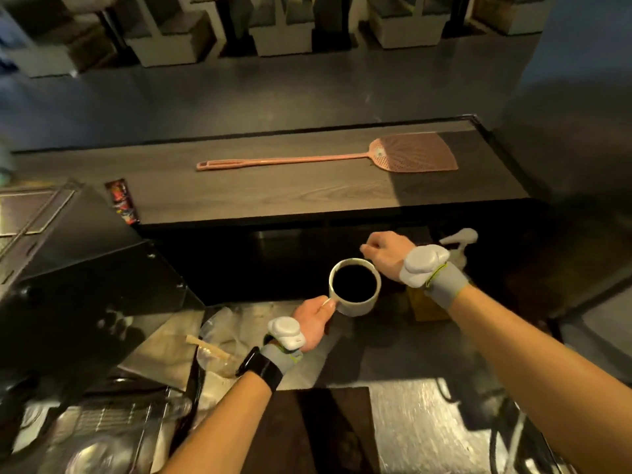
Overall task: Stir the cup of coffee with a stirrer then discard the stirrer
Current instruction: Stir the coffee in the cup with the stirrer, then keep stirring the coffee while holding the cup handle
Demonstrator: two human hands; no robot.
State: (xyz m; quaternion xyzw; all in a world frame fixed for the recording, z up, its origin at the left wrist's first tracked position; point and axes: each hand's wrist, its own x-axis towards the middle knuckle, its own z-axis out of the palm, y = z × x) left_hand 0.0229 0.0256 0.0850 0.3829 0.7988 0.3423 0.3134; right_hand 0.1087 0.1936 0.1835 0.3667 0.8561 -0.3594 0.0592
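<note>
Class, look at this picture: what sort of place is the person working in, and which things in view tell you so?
Probably a cafe or small restaurant, seen from behind the service counter: a long dark wooden counter top, rows of boxy seats on the floor beyond, and a pale mug of black coffee held over a steel worktop.

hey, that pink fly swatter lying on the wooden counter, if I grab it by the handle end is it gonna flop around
Probably somewhat. The fly swatter has a long thin shaft and a wide perforated head, so the head would likely droop and wobble. It looks like light plastic, easy to lift. Lying flat on the counter, it shouldn't roll.
</note>
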